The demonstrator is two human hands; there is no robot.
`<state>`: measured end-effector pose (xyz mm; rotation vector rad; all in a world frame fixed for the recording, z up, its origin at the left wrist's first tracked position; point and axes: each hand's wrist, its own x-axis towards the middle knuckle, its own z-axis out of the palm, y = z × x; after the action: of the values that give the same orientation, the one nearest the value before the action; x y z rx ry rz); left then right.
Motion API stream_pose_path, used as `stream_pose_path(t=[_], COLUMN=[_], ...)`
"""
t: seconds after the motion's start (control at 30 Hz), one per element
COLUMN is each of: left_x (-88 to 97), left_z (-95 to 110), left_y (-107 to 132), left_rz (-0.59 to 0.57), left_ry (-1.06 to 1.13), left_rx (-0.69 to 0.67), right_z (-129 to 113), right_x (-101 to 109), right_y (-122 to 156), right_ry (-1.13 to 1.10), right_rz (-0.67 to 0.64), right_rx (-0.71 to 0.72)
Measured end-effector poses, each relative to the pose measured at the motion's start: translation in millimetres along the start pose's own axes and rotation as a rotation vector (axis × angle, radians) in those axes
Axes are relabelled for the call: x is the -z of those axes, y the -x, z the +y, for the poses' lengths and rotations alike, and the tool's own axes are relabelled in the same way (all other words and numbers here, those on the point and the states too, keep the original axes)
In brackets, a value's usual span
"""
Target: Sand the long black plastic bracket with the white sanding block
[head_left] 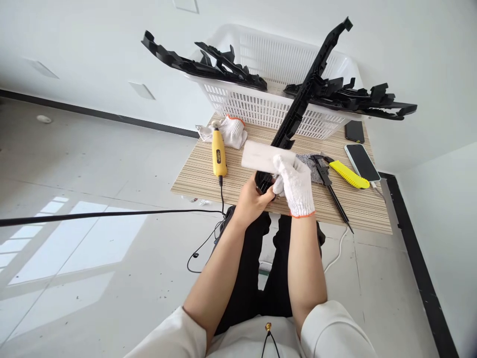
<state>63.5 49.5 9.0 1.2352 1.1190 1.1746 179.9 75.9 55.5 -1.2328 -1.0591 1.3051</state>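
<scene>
My bare left hand (pixel 249 201) is wrapped round the near end of a long black plastic trim piece (pixel 298 109). The piece slants away from me, over the rim of a white basket. My right hand (pixel 298 186), in a white knit glove with an orange cuff edge, grips a flat white rectangular piece (pixel 259 156) between thumb and fingers. This white piece lies across the trim just beyond my left hand; whether they touch I cannot tell. Part of the trim's near end is hidden by my fingers.
On the striped table (pixel 194 174) are a yellow corded rotary tool (pixel 218 154), white gloves (pixel 233 132), a grey cloth (pixel 310 161), black calipers (pixel 328 184), a yellow-handled cutter (pixel 348 174) and phones (pixel 362 161). More black trim (pixel 179 62) rests across the white basket (pixel 231 102).
</scene>
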Motion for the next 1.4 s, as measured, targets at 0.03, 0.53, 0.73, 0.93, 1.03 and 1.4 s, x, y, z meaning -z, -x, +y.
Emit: stream_pose_path(t=[0.03,0.53,0.73,0.93,1.03,1.4], left_x=[-0.2,1.3,0.8,0.3,0.2,1.9], left_z=[2,4,6,7,6,6], left_y=[0,2,3,4,4,5], left_rz=[0.006,-0.057,-0.056,-0.025,-0.051,-0.065], left_ry=[-0.013,-0.144,-0.197,-0.255,-0.235,-0.129], left_rx=[-0.014,-0.127,-0.164,-0.085,-0.123,-0.102], right_z=[-1,-2,-4,-5,-5,-3], right_x=[2,11,17,9,6,5], right_y=[0,0,1,1,0,2], right_ry=[0.016,-0.063,-0.04,-0.026,-0.018,-0.064], right_rz=[-0.04,-0.159,-0.195,-0.071,-0.067,0.011], right_rx=[-0.009,-0.098,-0.142,-0.134,-0.111,-0.038])
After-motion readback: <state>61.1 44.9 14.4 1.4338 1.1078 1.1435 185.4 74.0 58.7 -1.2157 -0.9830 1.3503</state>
